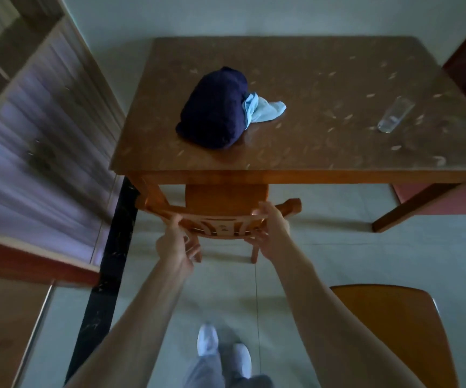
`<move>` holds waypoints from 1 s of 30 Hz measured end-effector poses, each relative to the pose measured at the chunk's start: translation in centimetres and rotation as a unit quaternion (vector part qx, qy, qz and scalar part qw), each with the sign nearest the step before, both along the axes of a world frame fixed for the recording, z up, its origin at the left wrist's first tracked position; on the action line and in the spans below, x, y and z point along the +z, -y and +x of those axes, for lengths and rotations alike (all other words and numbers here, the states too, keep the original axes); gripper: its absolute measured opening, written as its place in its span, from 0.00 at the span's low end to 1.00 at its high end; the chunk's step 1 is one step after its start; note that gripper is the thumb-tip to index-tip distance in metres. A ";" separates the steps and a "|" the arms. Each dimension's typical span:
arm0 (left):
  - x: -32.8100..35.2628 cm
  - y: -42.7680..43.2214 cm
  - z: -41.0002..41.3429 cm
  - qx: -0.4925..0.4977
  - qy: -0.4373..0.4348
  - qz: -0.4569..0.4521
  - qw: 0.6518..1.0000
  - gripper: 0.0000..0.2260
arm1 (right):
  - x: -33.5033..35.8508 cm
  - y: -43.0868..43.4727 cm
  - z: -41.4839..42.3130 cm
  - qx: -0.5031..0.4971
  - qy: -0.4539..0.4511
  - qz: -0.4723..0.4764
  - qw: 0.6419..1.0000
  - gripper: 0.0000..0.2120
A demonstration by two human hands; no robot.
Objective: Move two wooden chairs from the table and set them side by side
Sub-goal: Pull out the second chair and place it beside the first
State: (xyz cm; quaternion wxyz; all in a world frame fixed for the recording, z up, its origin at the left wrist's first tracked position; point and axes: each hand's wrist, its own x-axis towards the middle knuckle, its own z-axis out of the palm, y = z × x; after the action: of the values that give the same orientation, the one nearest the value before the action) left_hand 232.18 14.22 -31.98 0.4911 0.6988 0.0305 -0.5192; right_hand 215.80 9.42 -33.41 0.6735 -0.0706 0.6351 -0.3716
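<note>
A: Start nearest. What sits closest, taking the table point(296, 79) as reference?

B: Farthest back from the table, at the lower right edge of view — a second wooden chair seat point(391, 331), already clear of it. The person's shoes point(223, 348) stand between that seat and the table, on the tiled floor point(324, 253).

A: And the hands?

B: Both on the first chair point(220, 222), which is tucked at the table's near edge, seat partly under the top. Left hand point(174, 245) on the left end of the top rail, right hand point(271, 233) on the right end. Fingers of each are curled round the rail — clamped on it, thumbs over, the rest wrapped beneath.

A: On the table itself?

B: A dark blue bundle point(215, 110) near the front left, a pale blue cloth point(262, 107) touching its right side, and a clear glass point(394, 116) lying on its side toward the right edge.

A: Risks, by your reckoning?

B: Chair's left post stands just beside the table leg point(153, 191); a skewed pull could catch it there and jolt the table. A jolt might set that glass rolling off. Pulling back blind, the chair could also knock the seat behind. The shelving point(44, 135) left of the table narrows the swing.
</note>
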 end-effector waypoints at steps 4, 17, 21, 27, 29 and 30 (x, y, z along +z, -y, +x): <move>-1.3 7.2 3.3 -0.030 0.033 0.045 0.998 0.14 | -1.3 6.0 1.5 -0.044 -0.002 0.053 0.998 0.19; -5.7 13.1 6.1 0.117 -0.046 0.140 0.982 0.25 | -7.4 8.7 2.4 -0.197 -0.050 0.155 0.967 0.05; -5.9 13.1 5.3 0.145 -0.034 0.115 0.982 0.22 | -7.8 8.8 2.3 -0.199 -0.046 0.136 0.969 0.09; -6.2 12.1 4.8 0.108 -0.052 0.084 0.989 0.14 | -7.5 8.2 2.0 -0.153 -0.007 0.116 0.981 0.07; -6.4 11.8 5.0 0.118 -0.048 0.075 0.989 0.18 | -7.5 7.8 1.9 -0.139 0.005 0.102 0.985 0.06; -6.4 11.6 5.0 0.121 -0.045 0.071 0.989 0.17 | -7.5 7.6 1.9 -0.137 0.011 0.094 0.986 0.06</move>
State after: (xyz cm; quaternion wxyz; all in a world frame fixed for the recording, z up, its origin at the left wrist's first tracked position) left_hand 237.21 2.57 -38.39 0.4976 0.6988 0.1739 -0.4836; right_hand 217.72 1.81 -40.87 0.6265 0.0854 0.6636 -0.3997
